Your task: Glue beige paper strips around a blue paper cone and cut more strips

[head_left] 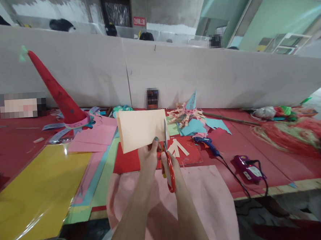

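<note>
My left hand [149, 155] is closed on the lower edge of a folded sheet of cream paper [141, 130], held up above the table. In my right hand [171, 162] are red-handled scissors [172, 181], blades pointing up. The blades cross the paper near its right edge; whether they are parted is hard to tell. Cut cream paper strips [178, 148] lie just behind my right hand on a red sheet [127, 160]. Part of the scissor handles is hidden by my fingers.
Left stand a tall red cone [56, 88], pink paper [93, 135] and a yellow sheet [39, 189]. To the right are a small blue cone [191, 103], a blue glue gun [209, 145] with a cord, a purple device [249, 169] and red stringy fibre [292, 133]. A white partition [92, 66] stands behind.
</note>
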`<state>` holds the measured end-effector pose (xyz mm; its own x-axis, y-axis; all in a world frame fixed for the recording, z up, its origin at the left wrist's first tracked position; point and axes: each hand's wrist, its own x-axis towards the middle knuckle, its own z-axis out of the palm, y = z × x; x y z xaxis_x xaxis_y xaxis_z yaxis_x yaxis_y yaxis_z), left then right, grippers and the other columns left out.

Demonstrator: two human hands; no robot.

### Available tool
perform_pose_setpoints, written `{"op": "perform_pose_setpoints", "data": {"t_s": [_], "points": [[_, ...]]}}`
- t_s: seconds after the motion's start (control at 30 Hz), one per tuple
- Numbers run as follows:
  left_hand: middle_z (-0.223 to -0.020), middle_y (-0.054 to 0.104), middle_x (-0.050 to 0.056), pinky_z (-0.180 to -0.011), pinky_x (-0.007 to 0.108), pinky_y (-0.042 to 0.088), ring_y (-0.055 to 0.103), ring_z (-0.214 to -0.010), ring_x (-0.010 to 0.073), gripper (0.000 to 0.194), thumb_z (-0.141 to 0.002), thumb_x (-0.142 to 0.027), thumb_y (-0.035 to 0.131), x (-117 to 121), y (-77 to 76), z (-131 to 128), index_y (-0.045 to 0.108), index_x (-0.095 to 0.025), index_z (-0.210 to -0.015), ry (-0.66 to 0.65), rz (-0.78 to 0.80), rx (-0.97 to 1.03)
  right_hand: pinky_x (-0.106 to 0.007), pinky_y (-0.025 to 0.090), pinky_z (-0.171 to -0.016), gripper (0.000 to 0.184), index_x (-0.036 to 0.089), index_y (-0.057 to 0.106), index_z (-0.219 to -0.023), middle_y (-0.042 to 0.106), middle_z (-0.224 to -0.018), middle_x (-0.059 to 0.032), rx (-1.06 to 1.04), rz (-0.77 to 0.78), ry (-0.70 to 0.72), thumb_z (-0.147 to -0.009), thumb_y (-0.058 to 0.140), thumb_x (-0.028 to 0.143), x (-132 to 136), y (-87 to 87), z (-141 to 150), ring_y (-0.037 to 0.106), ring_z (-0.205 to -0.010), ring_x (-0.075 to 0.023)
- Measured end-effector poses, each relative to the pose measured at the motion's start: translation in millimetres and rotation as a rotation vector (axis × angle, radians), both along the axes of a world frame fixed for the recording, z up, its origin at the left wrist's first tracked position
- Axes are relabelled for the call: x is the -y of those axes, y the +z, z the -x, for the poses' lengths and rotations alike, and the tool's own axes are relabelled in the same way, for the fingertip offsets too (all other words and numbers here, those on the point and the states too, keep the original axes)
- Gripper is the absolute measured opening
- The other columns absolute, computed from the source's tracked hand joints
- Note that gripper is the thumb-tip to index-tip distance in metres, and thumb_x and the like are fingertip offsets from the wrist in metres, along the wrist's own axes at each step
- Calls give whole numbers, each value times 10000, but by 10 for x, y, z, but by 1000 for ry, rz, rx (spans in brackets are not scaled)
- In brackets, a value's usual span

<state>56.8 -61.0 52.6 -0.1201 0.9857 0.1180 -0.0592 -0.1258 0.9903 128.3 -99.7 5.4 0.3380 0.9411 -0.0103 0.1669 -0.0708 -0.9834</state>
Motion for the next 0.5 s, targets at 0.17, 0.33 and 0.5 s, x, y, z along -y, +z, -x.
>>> {"op": "perform_pose_setpoints", "data": {"t_s": [0.17, 0.33, 0.5], "points": [[-448, 492, -12, -503, 212, 398, 490, -466, 102, 348, -737, -365, 541, -6, -4, 7, 490, -163, -459, 8, 0, -35, -202, 297, -465, 389, 157, 518, -676, 391, -519, 46, 11, -4, 23, -753, 514, 538, -1, -31, -19, 367, -500, -79], [-444, 504, -3, -503, 219, 406, 498, -462, 110, 350, -723, -370, 546, -21, 2, 37, 493, -164, -445, 26, -24, -64, -227, 437, -567, 309, 114, 570, -858, 549, -729, 5, 6, 13, 38, -839, 506, 415, -1, -71, -17, 518, -617, -89], [-448, 492, -5, -504, 215, 414, 494, -467, 110, 340, -732, -369, 534, -24, 5, 35, 486, -168, -462, -4, -61, -40, -349, 491, -762, 316, 133, 530, -1099, 556, -1065, -61, -6, 26, 31, -863, 498, 341, 13, -72, -5, 569, -904, -172]]}}
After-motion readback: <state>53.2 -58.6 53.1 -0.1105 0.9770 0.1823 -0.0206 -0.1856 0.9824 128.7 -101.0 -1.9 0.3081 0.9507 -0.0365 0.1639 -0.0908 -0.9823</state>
